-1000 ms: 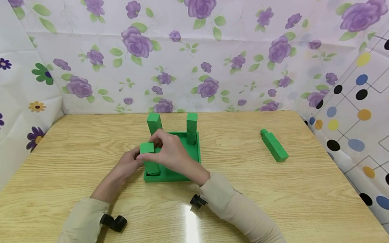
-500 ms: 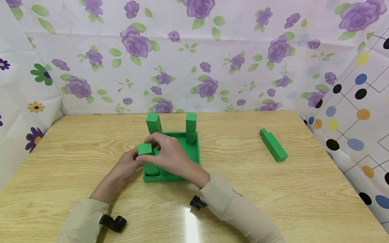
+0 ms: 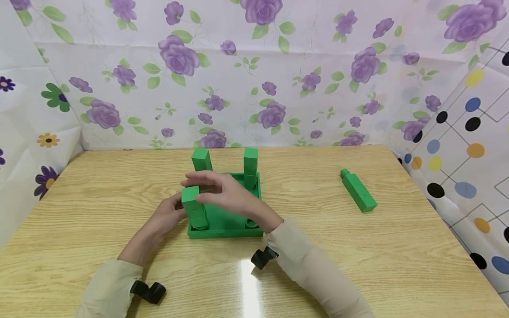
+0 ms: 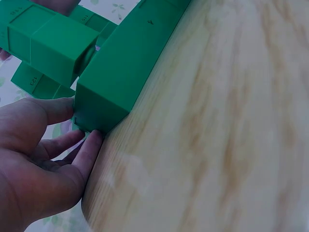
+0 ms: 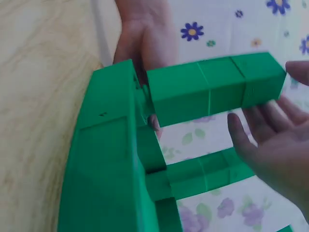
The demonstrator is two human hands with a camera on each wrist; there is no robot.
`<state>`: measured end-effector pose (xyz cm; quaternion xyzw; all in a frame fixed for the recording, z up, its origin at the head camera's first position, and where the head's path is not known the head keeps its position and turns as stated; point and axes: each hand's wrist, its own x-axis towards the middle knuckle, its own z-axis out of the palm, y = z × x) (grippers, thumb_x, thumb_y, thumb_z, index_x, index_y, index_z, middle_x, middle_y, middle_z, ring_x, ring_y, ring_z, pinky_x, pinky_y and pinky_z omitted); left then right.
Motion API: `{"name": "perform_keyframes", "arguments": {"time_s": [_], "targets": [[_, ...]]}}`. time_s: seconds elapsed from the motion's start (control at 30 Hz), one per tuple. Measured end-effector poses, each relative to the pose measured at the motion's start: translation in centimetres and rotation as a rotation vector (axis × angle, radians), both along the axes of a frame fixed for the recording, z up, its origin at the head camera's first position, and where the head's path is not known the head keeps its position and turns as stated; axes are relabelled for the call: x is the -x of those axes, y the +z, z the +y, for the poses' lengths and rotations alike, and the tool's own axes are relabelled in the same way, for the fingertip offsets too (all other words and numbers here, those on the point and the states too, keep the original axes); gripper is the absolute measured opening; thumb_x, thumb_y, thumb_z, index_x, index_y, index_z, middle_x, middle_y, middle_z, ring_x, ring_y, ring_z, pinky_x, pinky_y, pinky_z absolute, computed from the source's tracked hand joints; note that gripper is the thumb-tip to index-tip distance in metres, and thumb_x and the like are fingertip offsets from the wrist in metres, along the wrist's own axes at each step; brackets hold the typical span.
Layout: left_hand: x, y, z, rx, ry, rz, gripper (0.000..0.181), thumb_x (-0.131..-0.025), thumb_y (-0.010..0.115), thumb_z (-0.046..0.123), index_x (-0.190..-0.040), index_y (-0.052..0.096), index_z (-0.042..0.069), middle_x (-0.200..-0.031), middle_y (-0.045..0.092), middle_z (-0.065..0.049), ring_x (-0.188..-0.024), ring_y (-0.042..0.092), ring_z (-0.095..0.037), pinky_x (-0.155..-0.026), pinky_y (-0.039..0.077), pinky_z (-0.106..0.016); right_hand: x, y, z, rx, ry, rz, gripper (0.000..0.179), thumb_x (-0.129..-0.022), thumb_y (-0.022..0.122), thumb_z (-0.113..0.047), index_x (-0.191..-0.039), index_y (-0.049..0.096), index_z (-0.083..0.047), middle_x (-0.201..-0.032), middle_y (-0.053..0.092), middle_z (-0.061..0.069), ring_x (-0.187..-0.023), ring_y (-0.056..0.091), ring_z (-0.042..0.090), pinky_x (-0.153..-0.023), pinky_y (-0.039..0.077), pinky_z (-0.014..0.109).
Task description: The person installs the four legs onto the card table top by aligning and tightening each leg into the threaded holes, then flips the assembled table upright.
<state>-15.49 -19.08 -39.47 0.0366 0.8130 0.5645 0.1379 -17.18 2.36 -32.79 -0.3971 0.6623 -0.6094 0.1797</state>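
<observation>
A shallow green square tray (image 3: 232,233) sits on the table with green square posts standing at three corners. My left hand (image 3: 166,215) grips its left side by the corner; the left wrist view has the thumb and fingertips on the tray wall (image 4: 120,72). At the front left corner stands a post (image 3: 194,207), tilted slightly to the left. Around its upper part my right hand (image 3: 230,194) has its fingers spread, and the right wrist view shows them loose about the post (image 5: 217,87). Behind are the back left post (image 3: 201,160) and back right post (image 3: 250,162).
At the tray's front right corner a round socket (image 3: 251,223) is visible. A loose green post (image 3: 359,191) with a threaded end lies on the wooden table (image 3: 318,251) to the right. Patterned cloth (image 3: 238,88) hangs behind the table.
My right hand has loosened from the front left post and its fingers have spread, moving slightly to the right. The front right socket has come into view. The left hand keeps its place.
</observation>
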Motion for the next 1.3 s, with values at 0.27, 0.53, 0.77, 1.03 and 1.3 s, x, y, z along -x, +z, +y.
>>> {"name": "perform_keyframes", "arguments": {"time_s": [0.27,0.53,0.77,1.03,1.3], "targets": [[0.0,0.0,0.0,-0.006,0.001,-0.002,0.045,-0.099,0.055,0.011,-0.140,0.044,-0.002,-0.132,0.049,-0.021,-0.123,0.042,-0.034,-0.098,0.038,-0.046,1.5,0.0,0.0,0.094,0.222,-0.129,0.048,-0.098,0.046,0.003,-0.145,0.036,0.007,-0.142,0.046,0.022,-0.130,0.045,0.014,-0.100,0.042,0.036],[0.0,0.0,0.0,0.031,0.018,-0.014,0.042,-0.100,0.053,0.012,-0.136,0.045,-0.007,-0.128,0.050,-0.021,-0.117,0.043,-0.031,-0.094,0.039,-0.042,1.8,-0.3,-0.1,0.029,0.240,-0.220,0.046,-0.094,0.055,0.004,-0.139,0.045,0.007,-0.137,0.053,0.016,-0.123,0.050,0.014,-0.102,0.040,0.033],[0.1,0.2,0.0,0.034,0.007,-0.037,0.055,-0.100,0.051,0.011,-0.149,0.029,-0.004,-0.135,0.044,-0.023,-0.123,0.038,-0.034,-0.099,0.037,-0.047,1.9,-0.2,-0.2,-0.036,0.192,-0.172,0.043,-0.093,0.062,0.000,-0.135,0.052,0.002,-0.129,0.059,0.009,-0.115,0.056,0.015,-0.098,0.044,0.033],[0.0,0.1,-0.1,0.032,0.007,-0.027,0.053,-0.101,0.053,0.016,-0.147,0.034,-0.002,-0.135,0.045,-0.022,-0.125,0.038,-0.033,-0.100,0.036,-0.047,1.4,-0.2,-0.4,-0.134,0.022,-0.011,0.042,-0.090,0.070,-0.011,-0.129,0.057,-0.005,-0.122,0.061,0.001,-0.112,0.056,0.006,-0.093,0.046,0.025],[0.0,0.1,-0.1,0.021,-0.006,-0.014,0.043,-0.102,0.051,0.015,-0.140,0.042,-0.004,-0.127,0.048,-0.019,-0.115,0.043,-0.029,-0.093,0.039,-0.040,0.4,0.0,-0.5,-0.168,-0.164,0.124,0.038,-0.085,0.077,-0.016,-0.117,0.060,-0.005,-0.109,0.063,0.002,-0.095,0.060,0.008,-0.087,0.049,0.024]]}}
